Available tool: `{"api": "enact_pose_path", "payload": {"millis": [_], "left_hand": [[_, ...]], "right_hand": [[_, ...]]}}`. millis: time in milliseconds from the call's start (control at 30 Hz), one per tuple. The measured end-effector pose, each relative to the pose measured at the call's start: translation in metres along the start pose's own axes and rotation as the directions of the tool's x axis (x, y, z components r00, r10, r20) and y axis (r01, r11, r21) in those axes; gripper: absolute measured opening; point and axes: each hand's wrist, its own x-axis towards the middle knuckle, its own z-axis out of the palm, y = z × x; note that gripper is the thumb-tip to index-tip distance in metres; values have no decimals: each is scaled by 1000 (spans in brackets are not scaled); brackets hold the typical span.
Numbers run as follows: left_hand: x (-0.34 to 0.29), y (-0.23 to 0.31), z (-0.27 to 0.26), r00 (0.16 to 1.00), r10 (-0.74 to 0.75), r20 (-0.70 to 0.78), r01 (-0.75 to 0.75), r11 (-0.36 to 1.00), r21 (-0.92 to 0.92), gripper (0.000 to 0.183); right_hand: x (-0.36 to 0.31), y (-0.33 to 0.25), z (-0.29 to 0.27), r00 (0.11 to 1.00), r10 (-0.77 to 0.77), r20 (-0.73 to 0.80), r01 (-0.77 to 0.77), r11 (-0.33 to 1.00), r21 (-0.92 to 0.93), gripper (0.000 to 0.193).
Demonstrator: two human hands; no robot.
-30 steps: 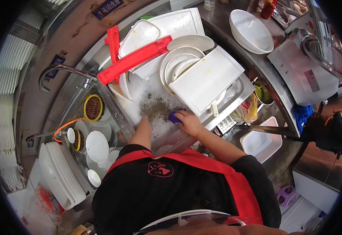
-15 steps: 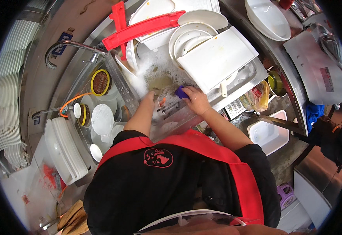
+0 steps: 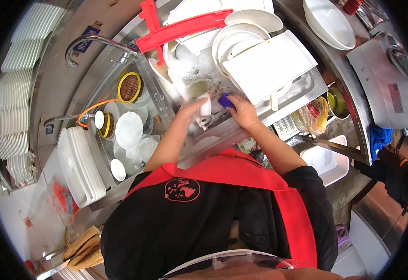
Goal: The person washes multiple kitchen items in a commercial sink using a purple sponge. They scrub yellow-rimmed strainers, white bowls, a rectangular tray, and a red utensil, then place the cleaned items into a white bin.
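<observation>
Over the soapy sink, my left hand [image 3: 190,111] is closed on a small white dish [image 3: 205,105], held tilted just above the foamy water [image 3: 199,74]. My right hand [image 3: 244,113] grips a purple scrubbing cloth or sponge [image 3: 226,101], a short gap to the right of the dish. Which of the two the purple thing is, I cannot tell. Beyond my right hand, a white rectangular tray [image 3: 269,65] leans over stacked white plates [image 3: 235,39]. A red plastic bar [image 3: 185,29] lies across the sink's far end.
In the left basin [image 3: 159,109] sit white bowls [image 3: 129,129] and yellow-rimmed brown scrubbers [image 3: 130,87]. Long white trays [image 3: 80,163] stand stacked at its left. A faucet [image 3: 96,39] curves above. Low on the right are a white tub [image 3: 330,161] and a green pot [image 3: 338,102].
My left hand has come up out of the suds and now shows a small white dish. My right hand keeps the purple thing. The whole view has shifted slightly.
</observation>
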Motion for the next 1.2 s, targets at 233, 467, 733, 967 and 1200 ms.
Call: {"api": "enact_pose_path", "payload": {"millis": [233, 467, 733, 967, 1200], "left_hand": [[14, -6, 24, 949, 310, -65, -92, 466, 880, 112], [-7, 35, 35, 946, 323, 43, -39, -21, 999, 75], [109, -43, 28, 942, 335, 3, -124, 338, 933, 40], [102, -7, -19, 840, 503, -202, -83, 487, 869, 31], [65, -16, -12, 988, 137, -68, -140, 990, -37, 45]], "right_hand": [[0, -2, 0, 1000, 9, 28, -8, 998, -55, 37], [0, -2, 2, 999, -4, -40, 2, 999, -45, 37], [-1, -5, 1, 999, 29, 26, -25, 990, -137, 38], [46, -12, 19, 942, 295, 158, -280, 954, -111, 39], [80, -20, 109, 977, 119, -174, -118, 993, 18, 45]]}}
